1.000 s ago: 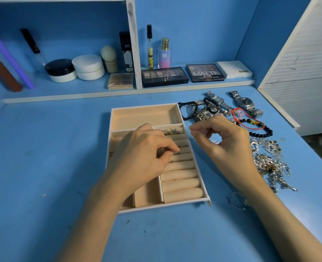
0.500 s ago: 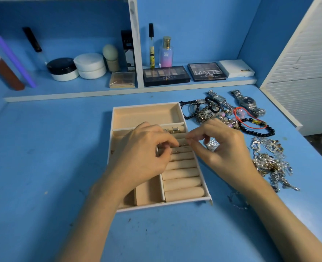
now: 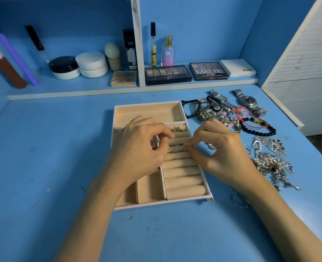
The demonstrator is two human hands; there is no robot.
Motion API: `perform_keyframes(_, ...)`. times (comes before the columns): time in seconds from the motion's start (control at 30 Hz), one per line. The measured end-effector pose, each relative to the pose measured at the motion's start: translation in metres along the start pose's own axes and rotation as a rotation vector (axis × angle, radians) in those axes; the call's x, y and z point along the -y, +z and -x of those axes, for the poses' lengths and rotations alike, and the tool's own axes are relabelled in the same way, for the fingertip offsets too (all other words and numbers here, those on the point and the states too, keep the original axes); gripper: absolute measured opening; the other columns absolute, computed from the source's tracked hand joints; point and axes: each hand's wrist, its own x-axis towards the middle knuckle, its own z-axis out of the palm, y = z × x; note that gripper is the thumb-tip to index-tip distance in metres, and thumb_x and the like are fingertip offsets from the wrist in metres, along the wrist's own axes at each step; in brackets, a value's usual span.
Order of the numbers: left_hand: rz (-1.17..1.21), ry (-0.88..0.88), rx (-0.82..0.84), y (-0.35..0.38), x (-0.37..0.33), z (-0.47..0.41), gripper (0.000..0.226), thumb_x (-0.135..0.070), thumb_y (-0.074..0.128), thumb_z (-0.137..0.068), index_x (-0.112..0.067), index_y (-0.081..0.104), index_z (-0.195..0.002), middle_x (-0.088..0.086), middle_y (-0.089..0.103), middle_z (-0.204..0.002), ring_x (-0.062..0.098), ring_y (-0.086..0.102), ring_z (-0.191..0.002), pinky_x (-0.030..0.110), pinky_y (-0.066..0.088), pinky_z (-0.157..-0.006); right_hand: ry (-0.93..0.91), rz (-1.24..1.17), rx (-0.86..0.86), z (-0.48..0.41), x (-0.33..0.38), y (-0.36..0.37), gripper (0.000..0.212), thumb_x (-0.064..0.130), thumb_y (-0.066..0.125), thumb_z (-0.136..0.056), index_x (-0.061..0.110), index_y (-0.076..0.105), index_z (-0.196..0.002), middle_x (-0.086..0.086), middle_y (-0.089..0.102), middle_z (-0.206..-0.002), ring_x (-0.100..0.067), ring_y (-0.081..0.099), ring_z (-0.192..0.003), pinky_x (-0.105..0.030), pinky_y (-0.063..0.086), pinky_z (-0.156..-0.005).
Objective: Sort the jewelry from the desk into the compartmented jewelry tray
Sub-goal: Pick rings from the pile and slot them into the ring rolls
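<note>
Over the jewelry tray (image 3: 148, 112), right hand (image 3: 222, 154) pinches a ring (image 3: 176, 150), left hand (image 3: 137, 148) grip unclear; behind, MATTE palette (image 3: 208, 71), NUDES palette (image 3: 167, 74).

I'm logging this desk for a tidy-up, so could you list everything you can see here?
jewelry tray: 1, beige, desk centre
ornate ring: 1, metallic, top ring slot
thin ring: 1, gold, between rolls
watches: 2, silver, desk far right
bead bracelets: 2, black, right of tray
chain heap: 1, silver, desk right
palettes: 2, black, shelf
jars: 2, white, one black-lidded, shelf left
perfume bottle: 1, pink, shelf
hands: 2, over ring rolls; right pinches thin ring
</note>
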Motion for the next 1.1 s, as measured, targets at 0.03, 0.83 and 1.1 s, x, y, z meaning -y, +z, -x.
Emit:
perform_keyframes(0.03,0.002,-0.002,0.004,0.0,0.0,0.0,0.022,-0.028,0.049,-0.076,-0.03,0.07,-0.082,-0.019,0.056,-0.075,0.004,0.049,-0.078,0.028,0.047,-0.065,0.006,-0.004,0.005,0.0,0.0,0.0,0.004,0.008,0.068,-0.074,0.011,0.072,-0.075,-0.001,0.058,-0.075,-0.008,0.042,-0.072,-0.007,0.033,-0.068)
perform_keyframes(0.83,0.007,-0.003,0.001,-0.001,0.002,-0.001,0.022,-0.029,0.048,-0.077,-0.031,0.069,-0.083,-0.022,0.053,-0.071,0.002,0.048,-0.077,0.024,0.043,-0.065,0.009,0.009,-0.016,0.003,-0.003,-0.009,0.031,0.018,0.047,-0.075,0.021,0.078,-0.079,0.002,0.054,-0.075,-0.011,0.043,-0.075,-0.02,0.036,-0.065)
perform_keyframes(1.1,0.019,-0.001,-0.009,0.0,0.0,0.0,0.022,-0.027,0.049,-0.077,-0.031,0.069,-0.084,-0.019,0.057,-0.073,0.003,0.05,-0.078,0.028,0.047,-0.066,0.147,-0.112,-0.064,0.0,-0.002,-0.014,0.032,0.006,0.048,-0.071,0.019,0.073,-0.085,-0.003,0.057,-0.081,-0.014,0.052,-0.08,-0.016,0.037,-0.071)
